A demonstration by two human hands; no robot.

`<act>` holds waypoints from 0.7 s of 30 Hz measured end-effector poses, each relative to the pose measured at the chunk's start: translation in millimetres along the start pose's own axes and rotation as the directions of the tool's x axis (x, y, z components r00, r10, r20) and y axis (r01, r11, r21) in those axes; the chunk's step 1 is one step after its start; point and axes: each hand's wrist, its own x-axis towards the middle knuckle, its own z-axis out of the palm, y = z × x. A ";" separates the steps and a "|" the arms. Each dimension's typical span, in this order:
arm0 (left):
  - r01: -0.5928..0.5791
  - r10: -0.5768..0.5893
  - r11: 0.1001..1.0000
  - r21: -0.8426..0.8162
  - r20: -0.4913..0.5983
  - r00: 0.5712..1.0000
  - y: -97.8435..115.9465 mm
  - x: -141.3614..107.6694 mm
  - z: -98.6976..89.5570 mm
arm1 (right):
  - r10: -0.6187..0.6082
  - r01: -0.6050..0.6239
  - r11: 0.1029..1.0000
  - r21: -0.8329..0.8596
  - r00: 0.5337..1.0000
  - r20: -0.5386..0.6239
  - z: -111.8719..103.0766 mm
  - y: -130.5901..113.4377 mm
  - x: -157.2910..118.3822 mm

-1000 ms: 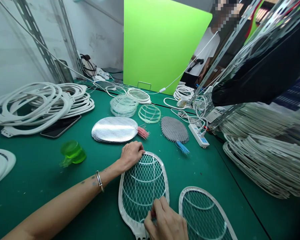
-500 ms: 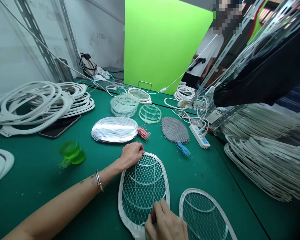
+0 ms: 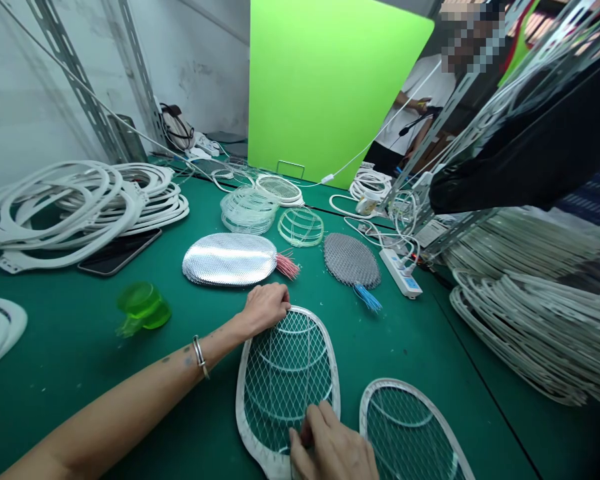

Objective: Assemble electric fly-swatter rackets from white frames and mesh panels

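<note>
A white oval mosquito-swatter head (image 3: pixel 261 383) with a wire mesh lies flat on the green table in front of me. My left hand (image 3: pixel 267 308) is closed on its far rim, fingers curled over the edge. Over the near right part of the mesh is my right hand (image 3: pixel 333 443), its thumb and fingers drawn together in a pinch; whatever is between them is hidden. A second swatter head (image 3: pixel 405 417), also white with mesh, lies to the right, partly cut off by the picture's edge.
Beyond lie silver mesh sheets (image 3: pixel 230 259) with red wires, grey mesh sheets (image 3: pixel 351 259) with blue wires, and clear plastic rings (image 3: pixel 249 212). White frames (image 3: pixel 100 230) and a green container (image 3: pixel 144 305) are left. A power strip (image 3: pixel 400 273) and stacked frames (image 3: pixel 525 333) are right.
My hands and the swatter head stay almost in place, with a slight shift of the right fingers. In the background, a person's forearm has come into view.
</note>
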 end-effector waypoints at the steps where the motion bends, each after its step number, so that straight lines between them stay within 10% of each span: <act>1: -0.007 0.007 1.000 0.001 0.003 1.000 0.0 0.3 -0.3 | 0.027 -0.027 0.996 0.083 1.000 0.008 -7.6 3.9 8.5; 5: -0.016 0.016 1.000 0.012 -0.007 1.000 -0.2 -1.4 -0.6 | 0.187 -0.225 0.878 0.422 0.974 0.131 -33.4 25.6 81.5; 10: -0.017 0.018 1.000 0.017 -0.013 1.000 -1.5 -3.8 1.1 | 0.255 -0.356 0.821 0.446 0.928 0.273 -18.0 46.1 177.7; 21: -0.117 0.117 0.993 0.020 0.015 0.993 -6.5 0.2 5.6 | 0.285 -0.441 0.802 0.404 0.875 0.390 -1.0 55.1 196.4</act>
